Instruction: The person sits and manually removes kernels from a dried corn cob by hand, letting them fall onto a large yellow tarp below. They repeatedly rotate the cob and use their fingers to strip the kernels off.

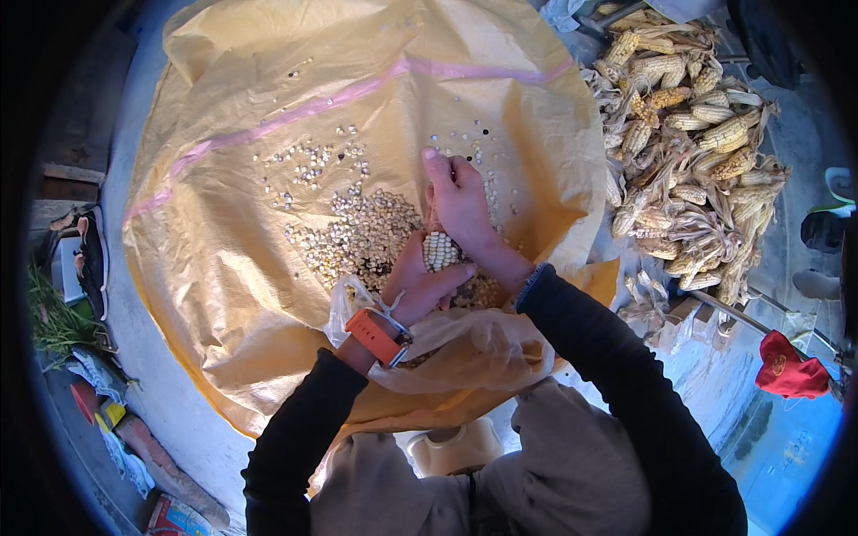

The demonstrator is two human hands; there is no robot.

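My left hand (pixel 422 278), with an orange-banded watch (pixel 375 337) at its wrist, holds the lower end of a partly shelled ear of corn (pixel 440 251). Pale kernels cover the end nearest me, while the upper part looks bare. My right hand (pixel 461 194) is closed around that upper part, its thumb pointing up. Beneath both hands lies a yellow woven plastic sheet (pixel 228 281) with a pink stripe. Loose corn kernels (pixel 369 231) are heaped left of the hands, and others are scattered farther up. A clear plastic bag (pixel 462 348) lies below the wrists.
Dried ears of corn with husks (pixel 704 147) form a large pile at right. Below it are a metal bar (pixel 730 313) and a red cloth item (pixel 791 368). A shoe (pixel 92 264), green plants (pixel 57 318) and a long brick-coloured object (pixel 167 462) lie at left.
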